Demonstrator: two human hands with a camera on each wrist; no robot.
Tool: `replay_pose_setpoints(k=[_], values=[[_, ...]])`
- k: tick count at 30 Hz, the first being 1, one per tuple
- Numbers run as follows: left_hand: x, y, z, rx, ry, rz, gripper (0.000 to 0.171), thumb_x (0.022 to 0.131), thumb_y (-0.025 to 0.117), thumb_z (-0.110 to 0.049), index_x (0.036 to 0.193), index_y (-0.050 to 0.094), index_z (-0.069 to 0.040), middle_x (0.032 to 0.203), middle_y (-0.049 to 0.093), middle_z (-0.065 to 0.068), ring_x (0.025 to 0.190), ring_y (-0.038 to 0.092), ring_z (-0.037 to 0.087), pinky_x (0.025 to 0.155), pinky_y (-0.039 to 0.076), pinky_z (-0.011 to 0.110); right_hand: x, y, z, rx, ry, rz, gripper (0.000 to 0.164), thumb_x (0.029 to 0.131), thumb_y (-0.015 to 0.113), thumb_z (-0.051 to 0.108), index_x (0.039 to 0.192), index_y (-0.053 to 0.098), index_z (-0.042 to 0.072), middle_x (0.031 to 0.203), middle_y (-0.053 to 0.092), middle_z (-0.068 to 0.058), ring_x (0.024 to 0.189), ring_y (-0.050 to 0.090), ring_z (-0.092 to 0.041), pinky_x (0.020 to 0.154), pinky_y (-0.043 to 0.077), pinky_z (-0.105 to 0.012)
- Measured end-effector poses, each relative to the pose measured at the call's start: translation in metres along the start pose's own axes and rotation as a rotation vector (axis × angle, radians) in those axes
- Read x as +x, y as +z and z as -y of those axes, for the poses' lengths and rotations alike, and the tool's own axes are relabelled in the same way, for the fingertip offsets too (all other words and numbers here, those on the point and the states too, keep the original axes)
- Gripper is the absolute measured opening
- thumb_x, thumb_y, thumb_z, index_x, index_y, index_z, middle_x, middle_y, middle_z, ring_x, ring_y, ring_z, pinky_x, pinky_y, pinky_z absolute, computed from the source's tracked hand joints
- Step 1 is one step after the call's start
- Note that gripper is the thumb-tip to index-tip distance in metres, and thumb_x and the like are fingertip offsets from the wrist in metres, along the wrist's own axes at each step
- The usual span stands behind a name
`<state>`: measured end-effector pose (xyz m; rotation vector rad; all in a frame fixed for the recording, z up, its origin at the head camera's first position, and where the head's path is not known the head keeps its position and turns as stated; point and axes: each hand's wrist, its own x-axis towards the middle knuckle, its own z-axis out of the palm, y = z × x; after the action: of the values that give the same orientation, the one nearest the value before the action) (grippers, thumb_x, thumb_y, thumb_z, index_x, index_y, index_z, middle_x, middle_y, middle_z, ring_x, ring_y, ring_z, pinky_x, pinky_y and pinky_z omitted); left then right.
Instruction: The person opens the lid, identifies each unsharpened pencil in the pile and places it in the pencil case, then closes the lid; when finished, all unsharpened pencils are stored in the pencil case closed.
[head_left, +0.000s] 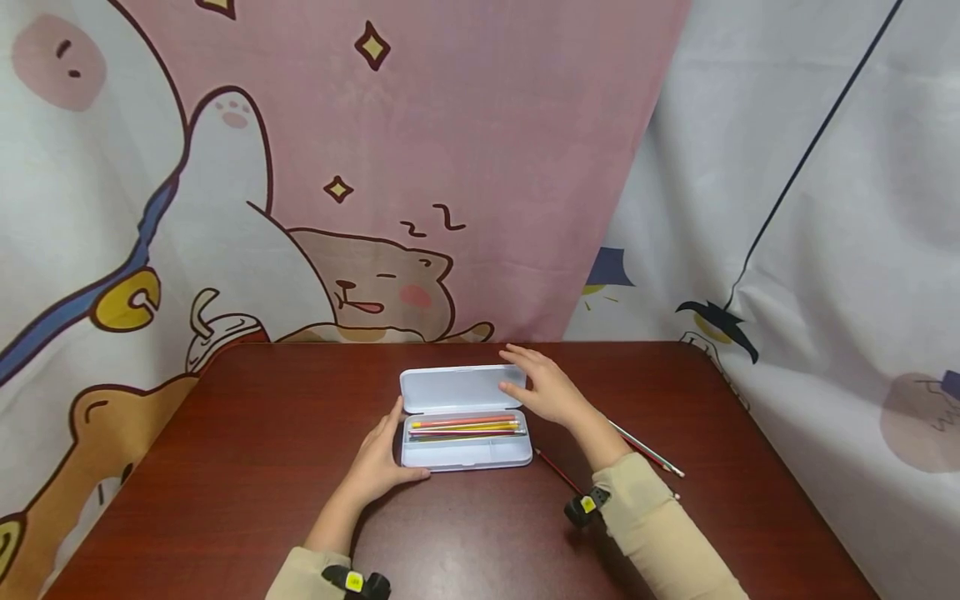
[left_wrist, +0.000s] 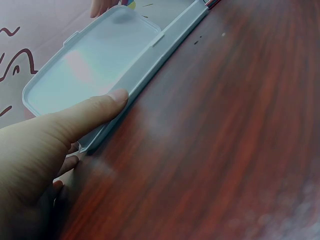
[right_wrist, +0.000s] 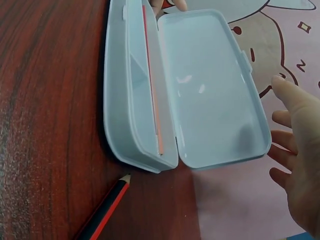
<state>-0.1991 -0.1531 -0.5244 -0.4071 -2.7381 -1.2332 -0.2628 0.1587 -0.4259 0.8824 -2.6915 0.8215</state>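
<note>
A pale blue plastic pencil case [head_left: 466, 454] lies on the table with its lid [head_left: 462, 389] raised. Several colored pencils [head_left: 467, 427] lie in its rear compartment; the front one has a small divider. My left hand [head_left: 378, 460] holds the case at its left end, the thumb [left_wrist: 102, 107] against the front wall and the fingers along the left side. At the lid's right end is my right hand [head_left: 551, 392], fingers loosely extended; in the right wrist view they are beside the lid's edge, and whether they touch it is hard to tell.
A red-and-black pencil [right_wrist: 107, 207] lies just right of the case, its tip toward it. More pencils [head_left: 648, 450] lie farther right, partly hidden by the right forearm. A cartoon-printed curtain [head_left: 480, 167] hangs behind the brown table [head_left: 285, 433].
</note>
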Motion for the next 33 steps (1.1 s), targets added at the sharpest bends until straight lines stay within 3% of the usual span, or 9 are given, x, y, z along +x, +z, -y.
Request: replay_pose_setpoints(k=[7,14,19,26,33], values=[[0.000,0.000,-0.001,0.004,-0.007,0.004,0.130,0.055,0.094,-0.036,0.154,0.015,-0.011,0.137,0.048,0.009,0.125,0.042,0.031,0.103,0.031,0.052,-0.004,0.003,-0.002,-0.015,0.044,0.069,0.063,0.092,0.062,0.040,0.142,0.046,0.007,0.147,0.041,-0.012,0.134,0.035,-0.032,0.105,0.029,-0.052],[0.000,0.000,-0.001,0.006,-0.004,-0.003,0.133,0.054,0.094,-0.038,0.155,0.010,-0.012,0.138,0.046,0.010,0.126,0.042,0.032,0.103,0.030,0.052,-0.011,0.003,0.002,0.006,0.035,0.080,0.064,0.092,0.063,0.040,0.144,0.044,0.007,0.147,0.040,-0.011,0.134,0.035,-0.030,0.105,0.030,-0.051],[-0.001,0.001,-0.001,-0.002,0.044,-0.018,0.136,0.053,0.093,-0.042,0.155,0.008,-0.011,0.143,0.037,0.018,0.127,0.039,0.039,0.100,0.032,0.056,-0.020,0.003,0.004,-0.003,0.008,0.074,0.065,0.092,0.063,0.040,0.145,0.042,0.009,0.148,0.038,-0.011,0.134,0.035,-0.029,0.105,0.030,-0.050],[-0.002,0.000,-0.010,-0.053,0.082,-0.084,0.133,0.057,0.091,-0.044,0.155,0.007,-0.014,0.151,0.021,0.019,0.135,0.026,0.039,0.102,0.027,0.059,-0.035,0.009,0.007,0.011,-0.043,0.024,0.064,0.089,0.069,0.032,0.144,0.044,0.009,0.148,0.039,-0.011,0.134,0.037,-0.029,0.103,0.032,-0.051],[-0.006,-0.004,-0.021,-0.035,0.118,-0.135,0.122,0.064,0.089,-0.040,0.155,0.012,-0.014,0.154,0.019,0.015,0.137,0.026,0.036,0.103,0.027,0.059,-0.053,0.012,0.015,0.006,-0.055,0.018,0.065,0.089,0.068,0.035,0.143,0.044,0.007,0.148,0.039,-0.013,0.134,0.037,-0.031,0.102,0.033,-0.052]])
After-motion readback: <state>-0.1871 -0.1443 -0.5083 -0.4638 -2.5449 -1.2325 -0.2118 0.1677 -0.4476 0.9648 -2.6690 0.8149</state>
